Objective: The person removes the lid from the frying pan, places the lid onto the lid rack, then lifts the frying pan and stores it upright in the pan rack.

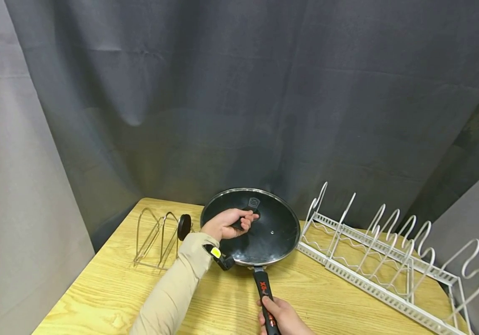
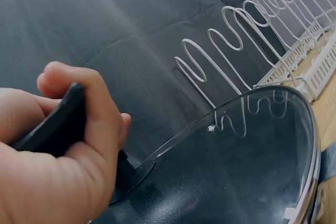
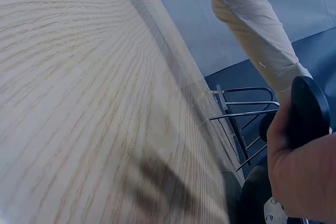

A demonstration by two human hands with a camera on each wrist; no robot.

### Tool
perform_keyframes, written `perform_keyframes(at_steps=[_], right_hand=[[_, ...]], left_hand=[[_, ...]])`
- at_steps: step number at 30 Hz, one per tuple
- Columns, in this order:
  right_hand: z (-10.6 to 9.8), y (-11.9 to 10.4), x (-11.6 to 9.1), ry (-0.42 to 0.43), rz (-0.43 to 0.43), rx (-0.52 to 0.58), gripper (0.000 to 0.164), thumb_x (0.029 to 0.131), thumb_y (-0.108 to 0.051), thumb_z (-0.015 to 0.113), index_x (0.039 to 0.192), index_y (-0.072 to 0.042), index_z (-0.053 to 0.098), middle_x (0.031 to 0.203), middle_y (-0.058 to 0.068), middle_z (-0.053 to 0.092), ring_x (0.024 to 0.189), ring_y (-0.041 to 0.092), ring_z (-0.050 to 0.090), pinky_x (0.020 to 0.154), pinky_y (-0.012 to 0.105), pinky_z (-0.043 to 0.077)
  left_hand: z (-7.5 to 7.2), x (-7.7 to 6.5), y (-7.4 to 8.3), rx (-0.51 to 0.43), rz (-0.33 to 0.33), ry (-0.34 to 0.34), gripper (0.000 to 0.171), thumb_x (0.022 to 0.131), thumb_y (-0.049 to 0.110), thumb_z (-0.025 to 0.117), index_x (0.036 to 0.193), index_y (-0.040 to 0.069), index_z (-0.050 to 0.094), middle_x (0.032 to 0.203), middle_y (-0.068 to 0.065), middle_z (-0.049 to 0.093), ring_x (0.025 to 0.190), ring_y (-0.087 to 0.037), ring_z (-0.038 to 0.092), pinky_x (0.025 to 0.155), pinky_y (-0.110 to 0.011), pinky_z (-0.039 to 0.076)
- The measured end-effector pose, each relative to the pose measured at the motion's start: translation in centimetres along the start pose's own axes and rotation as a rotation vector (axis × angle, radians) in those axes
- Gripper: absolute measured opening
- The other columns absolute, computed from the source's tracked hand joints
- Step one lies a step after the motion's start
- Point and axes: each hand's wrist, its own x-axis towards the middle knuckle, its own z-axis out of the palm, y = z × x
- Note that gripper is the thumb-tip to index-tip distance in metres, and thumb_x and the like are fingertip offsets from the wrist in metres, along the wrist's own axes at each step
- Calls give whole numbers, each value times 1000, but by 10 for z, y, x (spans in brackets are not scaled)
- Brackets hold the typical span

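Note:
A dark frying pan with a glass lid (image 1: 277,239) over it is at the middle of the table, in the head view. My left hand (image 1: 229,225) reaches across the lid and grips its black handle (image 2: 58,124), fingers curled round it in the left wrist view. The lid appears to lie on the pan's rim. Lower down, my right hand (image 1: 283,316) holds the pan's black handle (image 1: 261,281), which has red markings and points toward me. In the right wrist view, the end of this handle (image 3: 310,111) sticks out of my right hand.
To the left stands a small wire rack (image 1: 162,265), with a black round knob-like piece (image 1: 184,226) at its right side. A long white rack (image 1: 361,284) with several wavy wire dividers stands on the right of the wooden table (image 1: 109,279). Grey curtains (image 1: 239,116) hang behind.

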Motion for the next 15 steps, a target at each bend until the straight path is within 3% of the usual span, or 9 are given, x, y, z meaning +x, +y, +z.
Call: perform_keyframes(at_steps=[15], right_hand=[[0,0,0,91,-35,-77,27,103,-25,38,109,1,37,69,-2,48,47,3,52,45,17,45]], left_hand=[[1,4,-2,74,99,33,18,104,10,30,97,-1,42,63,5,37,46,-1,35,41,-11,31]])
